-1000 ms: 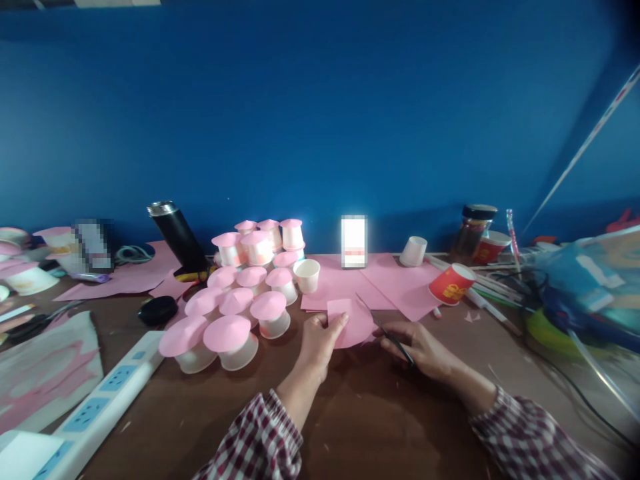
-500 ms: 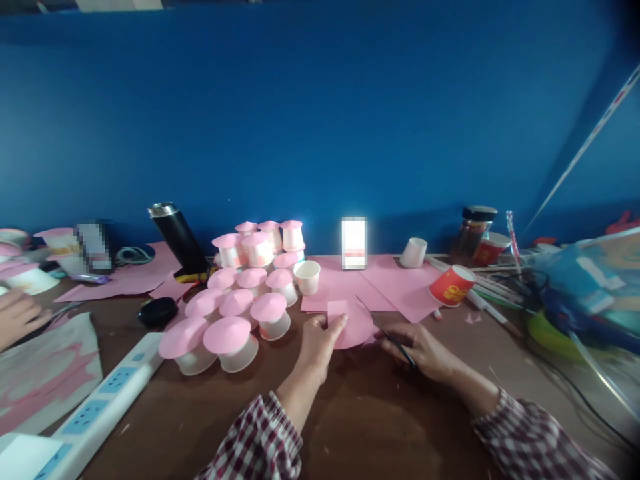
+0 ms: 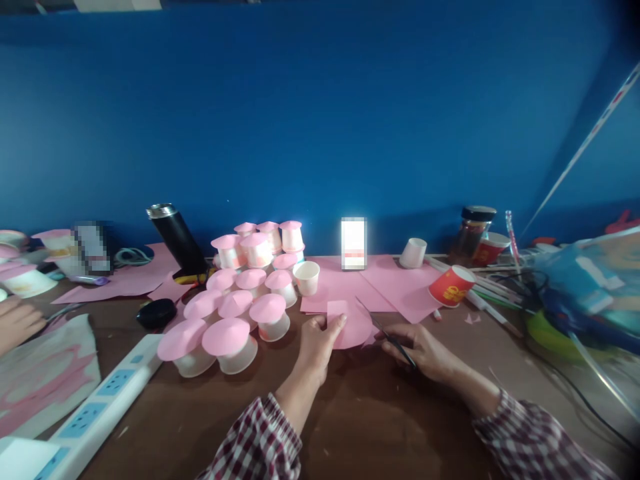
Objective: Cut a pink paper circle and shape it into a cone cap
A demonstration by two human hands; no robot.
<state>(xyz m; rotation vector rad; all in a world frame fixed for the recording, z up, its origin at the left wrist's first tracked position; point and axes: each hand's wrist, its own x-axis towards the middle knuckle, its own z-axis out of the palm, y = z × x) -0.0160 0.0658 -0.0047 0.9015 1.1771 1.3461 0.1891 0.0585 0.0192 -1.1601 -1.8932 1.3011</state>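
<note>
Between thumb and fingers, my left hand [image 3: 319, 347] pinches a small piece of pink paper [image 3: 354, 328] with a rounded right edge and a square upper left corner. My right hand [image 3: 414, 348] is closed around a pair of scissors [image 3: 399, 348], whose blades point up and left at the paper's right edge. A pink offcut hangs by the blades. Behind the piece lie larger pink sheets [image 3: 345, 285]. Left of my left hand stand several upturned paper cups with pink cone tops [image 3: 269, 309], and an upright white paper cup [image 3: 306, 277] stands beside them.
A red paper cup [image 3: 451, 286] tilts on the right, near an upturned white cup [image 3: 413, 253] and a dark jar [image 3: 473, 237]. A power strip [image 3: 107, 393] and black flask [image 3: 177, 237] are on the left. Another person's hand [image 3: 19, 323] shows at the left edge.
Hands, paper and scissors hold nearly the same place. The view has shifted very slightly, and the other person's hand at the left edge has moved a little.
</note>
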